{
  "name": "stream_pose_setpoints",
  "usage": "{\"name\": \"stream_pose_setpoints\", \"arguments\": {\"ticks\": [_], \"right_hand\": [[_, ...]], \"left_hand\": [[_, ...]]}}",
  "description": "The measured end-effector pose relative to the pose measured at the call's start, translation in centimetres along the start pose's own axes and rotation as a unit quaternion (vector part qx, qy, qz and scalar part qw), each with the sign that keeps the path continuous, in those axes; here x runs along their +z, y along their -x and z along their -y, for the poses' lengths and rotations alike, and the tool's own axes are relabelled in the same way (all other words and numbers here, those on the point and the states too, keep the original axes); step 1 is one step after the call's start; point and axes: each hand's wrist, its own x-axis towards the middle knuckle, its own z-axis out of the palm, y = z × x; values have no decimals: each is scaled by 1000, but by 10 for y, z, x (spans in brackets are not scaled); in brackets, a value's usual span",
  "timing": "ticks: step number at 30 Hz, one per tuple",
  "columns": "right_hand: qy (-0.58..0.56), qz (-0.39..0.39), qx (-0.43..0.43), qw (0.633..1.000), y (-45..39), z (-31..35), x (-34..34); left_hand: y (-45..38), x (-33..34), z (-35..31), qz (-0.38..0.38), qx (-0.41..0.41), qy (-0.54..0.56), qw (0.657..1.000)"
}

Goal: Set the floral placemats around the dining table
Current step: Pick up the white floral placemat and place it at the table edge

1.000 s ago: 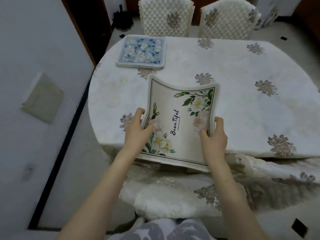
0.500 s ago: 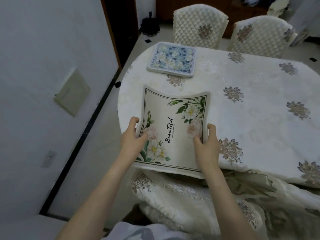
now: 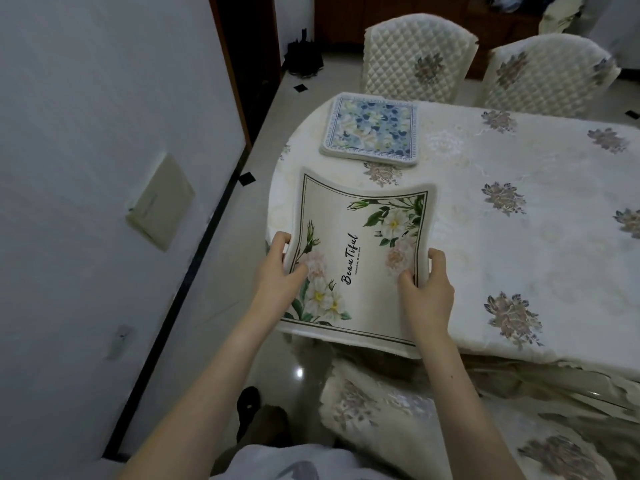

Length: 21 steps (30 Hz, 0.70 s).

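A cream placemat (image 3: 356, 237) with white and pink flowers and the word "BeauTiful" hangs bowed over the near left corner of the dining table (image 3: 485, 202). My left hand (image 3: 277, 275) grips its left edge and my right hand (image 3: 427, 289) grips its right edge, thumbs on top. The mat's near edge overhangs the table edge. A blue floral placemat stack (image 3: 372, 128) lies flat at the far left of the table, in front of a chair.
Two quilted cream chairs (image 3: 415, 57) (image 3: 543, 74) stand at the far side. A chair with a floral cover (image 3: 415, 410) sits under the near edge. A white wall (image 3: 104, 133) runs close along the left. My foot shows on the tiled floor (image 3: 256, 410).
The view has shifted leftward, so the table appears further right. My hands keep the same hold on the cream placemat, which sits nearer the table's left end.
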Motion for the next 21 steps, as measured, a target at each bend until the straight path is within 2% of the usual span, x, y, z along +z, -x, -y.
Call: {"name": "stream_pose_setpoints", "arguments": {"ticks": [4, 11, 21], "right_hand": [[-11, -9, 14, 1000, 15, 34, 61], [-23, -35, 20, 999, 34, 99, 153], [6, -62, 50, 997, -12, 132, 202]], "left_hand": [[-33, -61, 24, 22, -7, -2, 1000], [-85, -161, 43, 36, 28, -24, 999], [-171, -184, 50, 66, 54, -13, 996]]}}
